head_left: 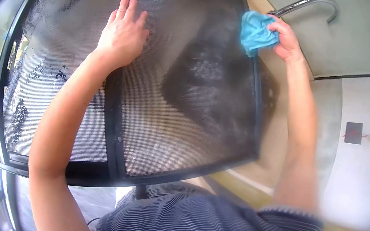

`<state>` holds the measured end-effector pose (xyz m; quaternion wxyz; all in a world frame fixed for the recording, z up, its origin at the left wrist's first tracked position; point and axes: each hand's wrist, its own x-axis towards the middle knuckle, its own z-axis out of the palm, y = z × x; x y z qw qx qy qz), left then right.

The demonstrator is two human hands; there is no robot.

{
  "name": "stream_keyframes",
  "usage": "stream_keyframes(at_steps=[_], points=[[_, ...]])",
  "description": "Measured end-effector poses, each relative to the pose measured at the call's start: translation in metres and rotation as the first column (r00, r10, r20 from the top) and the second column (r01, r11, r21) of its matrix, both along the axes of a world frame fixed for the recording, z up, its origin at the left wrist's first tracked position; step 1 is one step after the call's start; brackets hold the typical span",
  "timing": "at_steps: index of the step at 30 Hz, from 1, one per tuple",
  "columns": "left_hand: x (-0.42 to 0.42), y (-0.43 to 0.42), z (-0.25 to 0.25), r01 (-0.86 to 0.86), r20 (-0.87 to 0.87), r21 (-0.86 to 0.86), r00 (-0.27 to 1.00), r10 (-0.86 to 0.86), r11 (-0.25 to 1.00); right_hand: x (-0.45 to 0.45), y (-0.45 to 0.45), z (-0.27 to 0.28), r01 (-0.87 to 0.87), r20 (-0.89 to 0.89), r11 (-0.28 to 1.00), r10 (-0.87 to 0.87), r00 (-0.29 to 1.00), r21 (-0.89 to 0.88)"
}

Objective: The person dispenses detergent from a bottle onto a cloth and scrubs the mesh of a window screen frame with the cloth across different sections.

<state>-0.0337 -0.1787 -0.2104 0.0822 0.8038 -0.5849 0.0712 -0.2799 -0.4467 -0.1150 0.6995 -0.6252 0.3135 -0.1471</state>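
Right hand closed on blue cloth, thumb and fingers pinching its right side, rest of it bunched up and hanging toward the screen. Cloth sits at the right edge of the mesh screen, near its far right corner, over the dark side frame; can't tell how hard it presses, if at all. Left hand grasping nothing: palm down, fingers extended and slightly spread, pointing to the screen's far edge, lying over the far part of the dark centre bar and the mesh just left of it. Screen is spread out in front of me, its near edge by my striped shirt, which is below it in view. Mesh is wet in patches: pale blotches on the right panel, mostly mid-panel and by the near edge, darker broken patches on the left panel. Dark angular shape shows through the right panel and carries on past the screen's right edge; can't make out what it is. Chrome faucet is just beyond the screen's far right corner, spout curving away to the right. Well right of the screen, small grey square plate on a white surface
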Motion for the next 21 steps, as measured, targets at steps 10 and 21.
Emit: stream_keyframes(at_steps=[10, 21], points=[[0.004, -0.006, 0.017, -0.024, 0.028, 0.078, 0.999, 0.022, 0.997, -0.016, -0.023, -0.095, 0.059, -0.165, 0.504, -0.389, 0.906, -0.862], [-0.066, -0.195, 0.012, 0.034, -0.426, 0.126, 0.905, 0.023, 0.991, -0.031, 0.025, -0.112, 0.098, -0.273, 0.779, -0.331, 0.903, -0.62]])
